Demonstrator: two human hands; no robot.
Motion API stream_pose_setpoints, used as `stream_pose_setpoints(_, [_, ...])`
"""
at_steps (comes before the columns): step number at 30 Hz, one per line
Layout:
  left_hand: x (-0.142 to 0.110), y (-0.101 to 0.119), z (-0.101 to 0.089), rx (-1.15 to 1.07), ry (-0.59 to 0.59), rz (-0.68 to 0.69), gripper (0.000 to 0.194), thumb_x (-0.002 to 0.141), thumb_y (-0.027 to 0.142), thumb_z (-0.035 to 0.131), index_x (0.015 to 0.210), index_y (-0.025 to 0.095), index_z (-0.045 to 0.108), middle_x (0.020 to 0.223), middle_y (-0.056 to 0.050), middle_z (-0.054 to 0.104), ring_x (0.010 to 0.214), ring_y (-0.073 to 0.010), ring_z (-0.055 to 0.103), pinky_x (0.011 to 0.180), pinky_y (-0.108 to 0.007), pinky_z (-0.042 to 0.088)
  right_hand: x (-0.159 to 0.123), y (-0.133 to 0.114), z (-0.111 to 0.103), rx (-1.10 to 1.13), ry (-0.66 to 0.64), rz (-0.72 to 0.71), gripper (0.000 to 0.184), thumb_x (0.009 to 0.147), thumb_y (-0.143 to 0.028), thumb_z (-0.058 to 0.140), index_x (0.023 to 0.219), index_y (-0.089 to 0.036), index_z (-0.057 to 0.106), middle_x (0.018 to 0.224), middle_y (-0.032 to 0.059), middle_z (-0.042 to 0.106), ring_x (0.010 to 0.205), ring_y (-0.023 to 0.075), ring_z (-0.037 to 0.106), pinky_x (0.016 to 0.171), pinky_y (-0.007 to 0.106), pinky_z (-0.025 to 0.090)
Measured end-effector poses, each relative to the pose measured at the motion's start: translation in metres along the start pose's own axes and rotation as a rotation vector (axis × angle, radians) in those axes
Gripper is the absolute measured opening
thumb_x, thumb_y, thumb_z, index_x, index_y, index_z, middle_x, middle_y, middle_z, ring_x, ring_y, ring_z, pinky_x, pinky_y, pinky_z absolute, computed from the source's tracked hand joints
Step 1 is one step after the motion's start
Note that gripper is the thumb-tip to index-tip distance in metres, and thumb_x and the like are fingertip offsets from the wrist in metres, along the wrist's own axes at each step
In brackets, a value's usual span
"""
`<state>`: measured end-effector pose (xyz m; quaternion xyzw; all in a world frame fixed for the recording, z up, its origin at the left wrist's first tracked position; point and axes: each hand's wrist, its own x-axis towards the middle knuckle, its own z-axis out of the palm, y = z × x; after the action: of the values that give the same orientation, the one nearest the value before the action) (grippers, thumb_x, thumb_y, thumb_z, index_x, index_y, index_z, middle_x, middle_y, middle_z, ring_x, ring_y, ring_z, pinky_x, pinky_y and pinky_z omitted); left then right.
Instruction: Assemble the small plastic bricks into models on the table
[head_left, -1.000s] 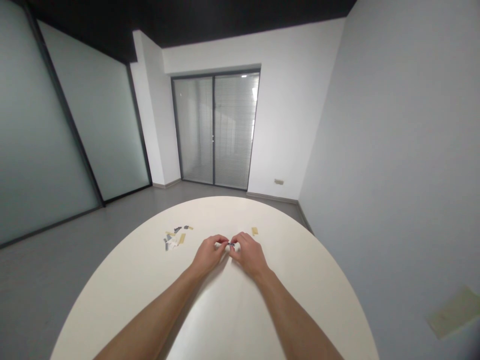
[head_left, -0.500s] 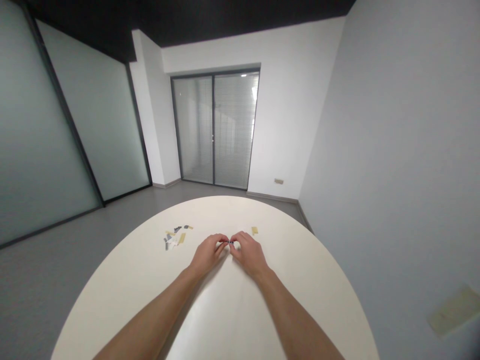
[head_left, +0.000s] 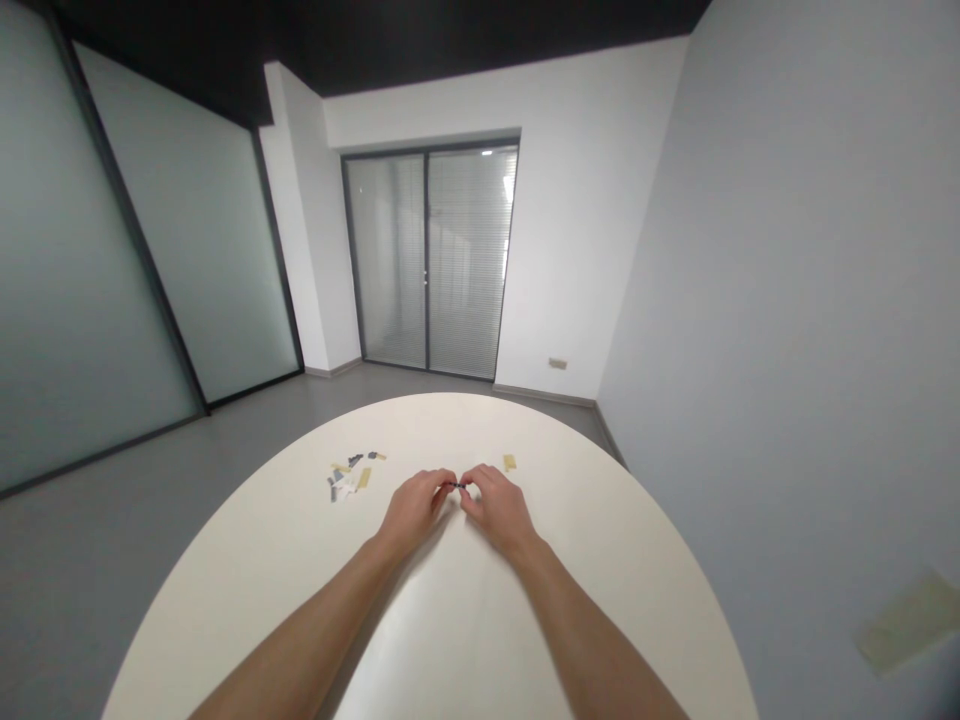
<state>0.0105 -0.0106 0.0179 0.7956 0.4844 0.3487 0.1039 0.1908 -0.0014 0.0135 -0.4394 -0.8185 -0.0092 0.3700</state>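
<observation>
Small piece point(head_left: 459, 486) turned slightly, dark, thin, between left hand point(head_left: 414, 508) and right hand point(head_left: 501, 508)

Even, moderately bright indoor light; a soft glare lies on the near middle of the worktop point(head_left: 600, 560), and faint shadows fall beneath the forearms. Bright reflections mark the glass door point(head_left: 465, 260). Wide-angle distortion stretches the picture's edges; small details are soft.

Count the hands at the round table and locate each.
2. The left hand is at the left end of a small dark piece, the right hand at its right end. Both pinch it.
</observation>
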Motion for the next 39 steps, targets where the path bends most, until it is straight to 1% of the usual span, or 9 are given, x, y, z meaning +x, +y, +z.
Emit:
stream_pose_setpoints(8, [0.001, -0.003, 0.004, -0.032, 0.004, -0.061, 0.023, 0.091, 0.028, 0.046, 0.101, 0.024, 0.066, 0.1, -0.005, 0.071, 0.096, -0.021, 0.062, 0.086, -0.031, 0.045, -0.001, -0.002, 0.0, -0.006, -0.008, 0.034, 0.009, 0.087, -0.018, 0.058, 0.094, -0.023, 0.062, 0.095, 0.002, 0.066, 0.095, 0.0169, 0.061, 0.081, 0.028, 0.047])
stream_pose_setpoints(26, [0.002, -0.013, 0.009, -0.037, 0.033, -0.102, 0.018, 0.085, 0.024, 0.056, 0.098, 0.026, 0.068, 0.098, -0.002, 0.071, 0.094, -0.0202, 0.063, 0.083, -0.03, 0.045, -0.003, -0.001, 0.001, -0.009, -0.05, 0.05, 0.011, 0.089, -0.02, 0.059, 0.099, -0.025, 0.06, 0.098, 0.0013, 0.067, 0.095, 0.018, 0.061, 0.079, 0.029, 0.047])
stream_pose_setpoints(32, [0.002, -0.012, 0.01, -0.011, 0.009, -0.119, 0.019, 0.086, 0.026, 0.057, 0.099, 0.025, 0.07, 0.098, -0.002, 0.071, 0.095, -0.02, 0.063, 0.084, -0.03, 0.044, -0.002, 0.0, 0.001, -0.029, -0.079, 0.061, 0.011, 0.089, -0.019, 0.058, 0.099, -0.024, 0.06, 0.099, 0.0013, 0.066, 0.096, 0.0174, 0.06, 0.08, 0.028, 0.046])
stream_pose_setpoints(39, [0.002, -0.012, 0.011, 0.017, 0.002, -0.104, 0.019, 0.087, 0.023, 0.055, 0.099, 0.026, 0.07, 0.097, -0.001, 0.071, 0.094, -0.0182, 0.063, 0.083, -0.028, 0.044, -0.002, 0.0, 0.0, -0.027, -0.116, 0.077, 0.012, 0.089, -0.018, 0.057, 0.099, -0.024, 0.06, 0.1, 0.0016, 0.066, 0.098, 0.0173, 0.059, 0.081, 0.027, 0.045])
